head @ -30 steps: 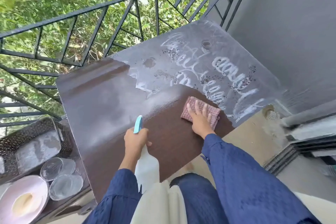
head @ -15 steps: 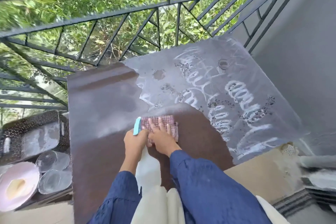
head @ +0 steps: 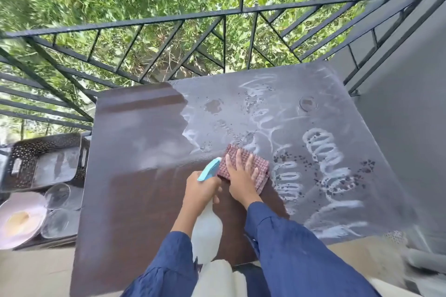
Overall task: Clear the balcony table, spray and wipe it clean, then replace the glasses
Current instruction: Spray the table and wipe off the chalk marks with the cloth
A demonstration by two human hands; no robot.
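spray bottle (head: 207,231) base hidden, plate (head: 36,205) cropped left

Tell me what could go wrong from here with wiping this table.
1. The cloth under the right hand meets gritty foam. One pass may just smear it across the table.
2. The spray bottle gripped in the left hand hangs over the wiped part and might drip there.
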